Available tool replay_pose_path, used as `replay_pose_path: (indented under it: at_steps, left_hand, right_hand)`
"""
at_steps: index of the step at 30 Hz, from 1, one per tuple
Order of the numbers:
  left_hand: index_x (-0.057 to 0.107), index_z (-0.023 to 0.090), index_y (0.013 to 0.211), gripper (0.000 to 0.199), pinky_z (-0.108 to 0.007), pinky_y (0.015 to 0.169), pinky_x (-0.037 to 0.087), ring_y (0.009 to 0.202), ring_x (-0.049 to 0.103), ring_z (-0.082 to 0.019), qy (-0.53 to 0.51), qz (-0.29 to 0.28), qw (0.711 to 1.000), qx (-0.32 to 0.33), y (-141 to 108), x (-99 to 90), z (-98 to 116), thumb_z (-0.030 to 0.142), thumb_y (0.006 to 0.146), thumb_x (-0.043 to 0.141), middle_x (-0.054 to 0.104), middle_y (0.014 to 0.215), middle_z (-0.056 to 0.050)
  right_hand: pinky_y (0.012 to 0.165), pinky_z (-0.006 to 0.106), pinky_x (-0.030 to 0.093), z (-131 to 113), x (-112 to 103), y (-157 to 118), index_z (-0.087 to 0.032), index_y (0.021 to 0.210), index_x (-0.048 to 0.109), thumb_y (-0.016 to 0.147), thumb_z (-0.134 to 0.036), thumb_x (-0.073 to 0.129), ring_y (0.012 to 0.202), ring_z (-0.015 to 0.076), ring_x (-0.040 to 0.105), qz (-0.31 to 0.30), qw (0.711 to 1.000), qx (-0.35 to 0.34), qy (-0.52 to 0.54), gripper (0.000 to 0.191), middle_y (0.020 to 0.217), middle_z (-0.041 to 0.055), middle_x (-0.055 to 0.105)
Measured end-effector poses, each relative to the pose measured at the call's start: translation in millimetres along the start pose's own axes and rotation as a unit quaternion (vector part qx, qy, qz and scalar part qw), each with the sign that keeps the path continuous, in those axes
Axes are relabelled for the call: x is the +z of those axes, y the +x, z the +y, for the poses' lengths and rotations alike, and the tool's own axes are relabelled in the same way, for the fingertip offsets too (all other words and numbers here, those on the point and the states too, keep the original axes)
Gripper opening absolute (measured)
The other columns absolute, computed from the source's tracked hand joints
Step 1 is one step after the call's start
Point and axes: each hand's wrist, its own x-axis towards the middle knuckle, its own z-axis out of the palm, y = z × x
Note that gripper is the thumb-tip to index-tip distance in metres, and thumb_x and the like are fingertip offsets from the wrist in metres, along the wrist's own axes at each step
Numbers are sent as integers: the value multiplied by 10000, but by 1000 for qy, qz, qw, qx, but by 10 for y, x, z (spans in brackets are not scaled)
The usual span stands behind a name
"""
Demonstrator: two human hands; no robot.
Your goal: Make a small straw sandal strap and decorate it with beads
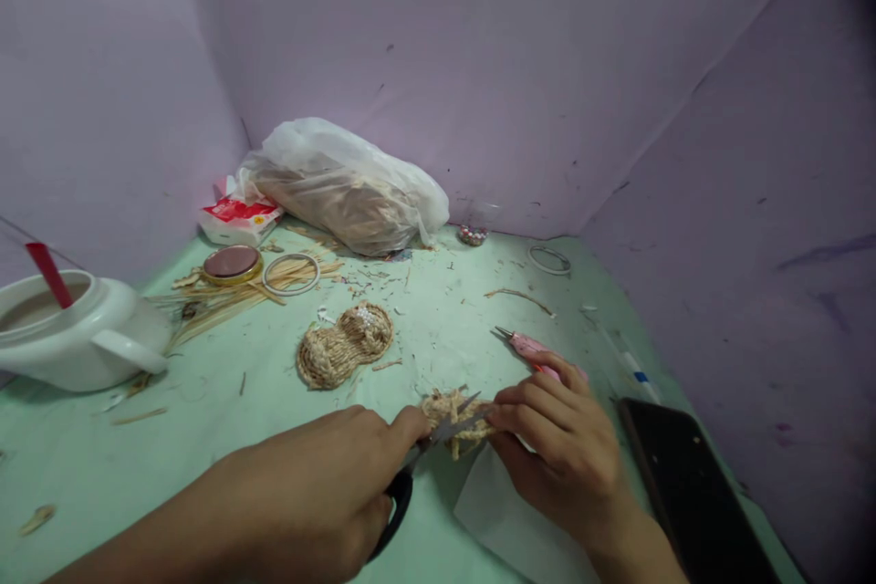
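Observation:
My left hand point(328, 474) is closed around the black handles of a pair of scissors point(401, 506). The metal blades lie apart across a small braided straw piece point(438, 401), which has loose ends sticking out. Closed on that piece's right side is my right hand point(561, 438), its fingertips close to the blades and partly hiding the straw. Just behind my right hand lies a pink-handled tool point(526, 347) with a pointed metal tip. A finished-looking, peanut-shaped woven straw piece point(342, 347) with white beads rests farther back. White paper point(506, 511) sits under my right hand.
A white pot point(116, 338) with a red stick stands at left. Behind are a round tin point(233, 263), straw strands point(219, 306), rings point(291, 274), a tissue pack point(239, 219) and a filled plastic bag point(349, 192). A phone point(691, 493) lies at right. Purple walls enclose the green table.

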Motion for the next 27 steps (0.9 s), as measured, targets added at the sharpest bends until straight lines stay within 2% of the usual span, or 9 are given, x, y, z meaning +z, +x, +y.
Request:
replay_pose_path:
  at_steps: [7, 12, 14, 20, 24, 27]
  left_hand:
    - [359, 293, 1268, 489, -271, 582, 458, 701, 633, -203, 6, -22, 1000, 1, 4, 19, -43, 161, 798, 396, 655, 855, -37]
    - [418, 306, 1206, 494, -328, 740, 476, 892, 610, -235, 20, 7, 1000, 12, -6, -14, -16, 155, 736, 448, 651, 975, -36]
    - [430, 293, 1194, 482, -352, 764, 476, 904, 608, -248, 31, 16, 999, 5, -6, -4, -10, 163, 730, 453, 653, 973, -41]
    - [349, 347, 1270, 582, -339, 670, 486, 813, 637, -242, 39, 14, 999, -5, -12, 52, -37, 142, 732, 431, 655, 917, -25]
    - [252, 344, 1340, 647, -289, 593, 468, 737, 647, -221, 33, 0, 999, 6, -10, 77, -66, 132, 751, 414, 659, 870, -21]
    - [303, 321, 1312, 583, -250, 504, 425, 627, 629, -193, 28, -7, 1000, 7, -5, 85, -79, 127, 771, 397, 655, 800, -15]
  right_hand:
    - [837, 463, 422, 10, -21, 5, -163, 666, 583, 701, -26, 640, 529, 118, 564, 4, 1000, 4, 3, 152, 589, -2, 651]
    - [851, 468, 409, -28, -31, 29, -166, 658, 583, 722, -29, 602, 499, 109, 541, -25, 1000, -8, -3, 152, 578, -9, 647]
    - [851, 465, 410, -53, -23, 34, -167, 635, 573, 717, -18, 589, 501, 109, 531, -32, 999, -15, -13, 171, 580, -6, 649]
    - [852, 462, 408, -80, -2, 21, -169, 620, 564, 708, -17, 589, 492, 104, 515, -25, 1000, -11, -12, 178, 570, -12, 652]
    - [875, 475, 396, -67, -6, 12, -172, 625, 574, 721, -46, 604, 500, 108, 548, -21, 1000, 5, -9, 162, 574, -16, 653]
    - [883, 472, 397, -57, -19, 15, -174, 639, 584, 721, -38, 588, 499, 110, 565, -17, 1000, 7, -14, 159, 578, -17, 652]
